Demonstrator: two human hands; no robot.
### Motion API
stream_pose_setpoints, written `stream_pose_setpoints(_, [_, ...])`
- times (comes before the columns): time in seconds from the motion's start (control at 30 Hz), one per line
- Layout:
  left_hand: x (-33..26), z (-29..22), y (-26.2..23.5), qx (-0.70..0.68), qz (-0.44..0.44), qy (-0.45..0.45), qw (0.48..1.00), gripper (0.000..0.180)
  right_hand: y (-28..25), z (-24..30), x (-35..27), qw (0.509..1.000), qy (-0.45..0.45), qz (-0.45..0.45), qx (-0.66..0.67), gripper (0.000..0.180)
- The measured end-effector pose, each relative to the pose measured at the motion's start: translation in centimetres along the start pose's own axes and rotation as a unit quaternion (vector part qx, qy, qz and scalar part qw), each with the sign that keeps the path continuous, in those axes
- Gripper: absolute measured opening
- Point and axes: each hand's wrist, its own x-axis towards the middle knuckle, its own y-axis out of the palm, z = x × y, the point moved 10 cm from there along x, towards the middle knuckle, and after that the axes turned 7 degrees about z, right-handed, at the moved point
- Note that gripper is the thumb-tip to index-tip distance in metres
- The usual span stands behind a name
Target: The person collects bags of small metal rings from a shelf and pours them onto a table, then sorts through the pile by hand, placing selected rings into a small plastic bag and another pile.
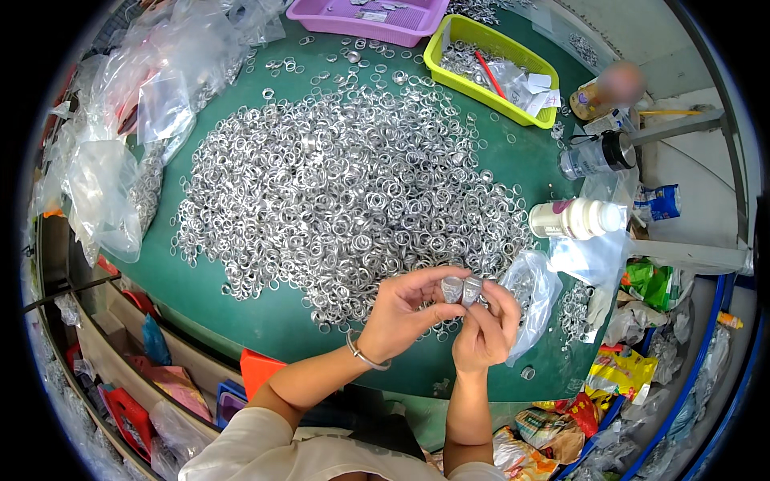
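Note:
Near the front edge of the green table, my left hand [395,319] pinches a silver metal ring [451,289] between thumb and fingers. Pressed beside it is a second silver ring [472,290], gripped by the fingers of my right hand [486,335]. The two rings look broad-faced and seem to touch; their fine detail is too small to make out. Just beyond my hands spreads a large heap of loose silver rings [337,184]. Right of my right hand lies a clear plastic bag [539,301] with rings in it. One small ring [527,373] sits apart by the table's edge.
A purple basket [405,34] and a yellow-green basket [513,111] of metal pieces stand at the back. Along the right lie a white bottle [561,219] and a clear bottle with a black lid [593,156]. Plastic bags [104,188] crowd the left. Packets [622,373] fill the lower right.

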Motion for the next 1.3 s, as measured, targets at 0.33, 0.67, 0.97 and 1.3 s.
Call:
stream_pose_setpoints(0.33, [-0.2,0.4,0.7,0.013,0.012,-0.038,0.999,0.044,-0.7,0.7,-0.5,0.999,-0.023,-0.001,-0.031,0.009])
stream_pose_setpoints(0.67, [-0.4,1.1,1.3,-0.014,0.013,-0.071,0.997,0.043,-1.3,1.4,-1.1,0.997,-0.052,-0.020,-0.060,0.009])
stream_pose_setpoints(0.97, [-0.6,1.0,2.0,-0.028,0.022,-0.057,0.998,0.038,-1.9,1.5,-1.7,0.997,-0.053,-0.042,-0.048,0.011])
stream_pose_setpoints(1.3, [-1.0,0.4,2.5,-0.058,0.056,-0.039,0.996,0.039,-2.0,2.0,-2.3,0.994,-0.090,-0.051,-0.032,0.011])
